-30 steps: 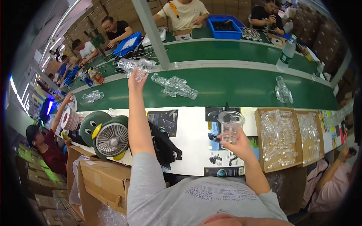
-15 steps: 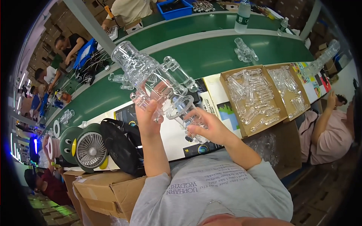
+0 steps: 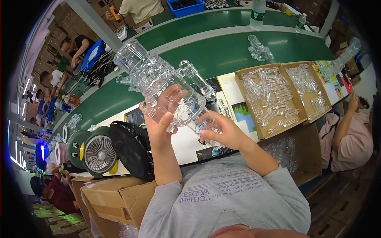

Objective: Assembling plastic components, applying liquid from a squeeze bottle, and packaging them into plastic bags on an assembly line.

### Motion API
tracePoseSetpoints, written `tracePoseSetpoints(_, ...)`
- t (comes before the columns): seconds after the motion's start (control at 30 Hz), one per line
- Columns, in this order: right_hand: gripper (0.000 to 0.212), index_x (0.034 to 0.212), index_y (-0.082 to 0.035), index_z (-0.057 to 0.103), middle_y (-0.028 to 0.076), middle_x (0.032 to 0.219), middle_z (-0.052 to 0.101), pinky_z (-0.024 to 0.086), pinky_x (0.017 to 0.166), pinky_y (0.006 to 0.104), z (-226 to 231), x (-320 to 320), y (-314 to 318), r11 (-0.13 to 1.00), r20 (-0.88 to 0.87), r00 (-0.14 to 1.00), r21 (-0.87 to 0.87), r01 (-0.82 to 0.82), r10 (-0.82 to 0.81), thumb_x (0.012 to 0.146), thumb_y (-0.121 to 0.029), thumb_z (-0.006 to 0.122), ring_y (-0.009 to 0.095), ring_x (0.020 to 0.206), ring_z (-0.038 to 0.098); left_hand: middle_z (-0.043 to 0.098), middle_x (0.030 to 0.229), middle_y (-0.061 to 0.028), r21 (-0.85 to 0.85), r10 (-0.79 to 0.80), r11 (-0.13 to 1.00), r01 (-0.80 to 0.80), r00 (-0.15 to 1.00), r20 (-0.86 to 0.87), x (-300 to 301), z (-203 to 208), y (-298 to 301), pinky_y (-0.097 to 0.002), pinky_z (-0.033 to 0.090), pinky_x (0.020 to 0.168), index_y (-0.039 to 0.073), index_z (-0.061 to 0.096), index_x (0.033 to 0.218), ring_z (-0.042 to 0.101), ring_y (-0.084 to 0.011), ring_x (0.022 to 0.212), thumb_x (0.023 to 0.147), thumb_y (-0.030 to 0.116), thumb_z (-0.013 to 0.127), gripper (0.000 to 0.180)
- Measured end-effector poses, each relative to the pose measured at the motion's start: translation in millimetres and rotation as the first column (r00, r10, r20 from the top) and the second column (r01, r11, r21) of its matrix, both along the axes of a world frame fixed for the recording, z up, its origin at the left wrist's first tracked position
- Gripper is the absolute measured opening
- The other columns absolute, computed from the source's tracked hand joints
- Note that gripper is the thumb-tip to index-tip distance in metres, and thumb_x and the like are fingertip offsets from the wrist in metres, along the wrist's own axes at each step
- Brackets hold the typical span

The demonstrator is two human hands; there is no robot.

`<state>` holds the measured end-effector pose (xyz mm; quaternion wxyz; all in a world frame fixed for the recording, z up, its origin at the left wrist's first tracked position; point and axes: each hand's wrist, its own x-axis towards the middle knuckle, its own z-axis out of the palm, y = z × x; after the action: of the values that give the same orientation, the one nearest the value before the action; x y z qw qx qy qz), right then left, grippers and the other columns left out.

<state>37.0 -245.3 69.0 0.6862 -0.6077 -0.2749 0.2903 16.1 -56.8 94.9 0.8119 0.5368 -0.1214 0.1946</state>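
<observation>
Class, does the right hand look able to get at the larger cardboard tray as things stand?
Probably not yet: the right hand holds a clear part, though the larger cardboard tray looks unobstructed.

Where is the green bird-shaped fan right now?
The green bird-shaped fan is in the head view's left part, between the pale spools and the black bag, left of the person's left hand.

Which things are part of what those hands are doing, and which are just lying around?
Part of the work:
Left hand, holding the big clear piece
Right hand, holding the smaller clear piece
Probably the little clear parts in the cardboard tray

Seemingly just lying around:
Green fan
Black bag
Water bottle
</observation>
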Motion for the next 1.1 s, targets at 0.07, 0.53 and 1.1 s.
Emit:
tracePoseSetpoints(0.07, 0.033, 0.107, 0.0, 0.05, 0.007, 0.079, 0.062, 0.048, 0.064, 0.0241, -0.9, -1.0, -0.5, 0.999, -0.028, 1.0, 0.049, -0.011, 0.012, 0.083, -0.02, 0.062, 0.011, 0.072, 0.061, 0.044, 0.12, -0.0313, 0.002, -0.02, 1.0, 0.02, 1.0, 0.015, -0.9, 0.4, 0.0, -0.0427, 0.043, 0.09, 0.001, 0.016, 0.137, 0.048, -0.0408, 0.111, 0.073, 0.027, 0.072, 0.089)
tracePoseSetpoints(0.53, 0.037, 0.105, -0.003, 0.051, 0.007, 0.077, 0.062, 0.048, 0.068, 0.0274, -7.9, -2.9, 5.8, 0.994, -0.002, 1.0, 0.109, -0.011, 0.011, 0.08, -0.025, 0.067, 0.014, 0.074, 0.062, 0.045, 0.125, -0.0229, -0.014, -0.083, 0.996, 0.083, 0.997, 0.004, -14.6, 3.5, 9.4, -0.0459, 0.034, 0.1, -0.002, 0.027, 0.133, 0.044, -0.0375, 0.118, 0.07, 0.024, 0.074, 0.083)
tracePoseSetpoints(1.1, 0.045, 0.101, -0.007, 0.055, 0.005, 0.081, 0.06, 0.047, 0.064, 0.0347, -17.6, -22.2, 34.7, 0.972, 0.825, 0.547, 0.01, 0.234, -0.141, 0.061, -0.021, 0.072, 0.024, 0.07, 0.06, 0.055, 0.11, -0.0133, -0.025, 0.334, 0.904, -0.426, 0.669, 0.664, -72.3, 45.2, 25.1, -0.0541, 0.025, 0.102, 0.006, 0.034, 0.126, 0.047, -0.0338, 0.116, 0.081, 0.052, 0.053, 0.067)
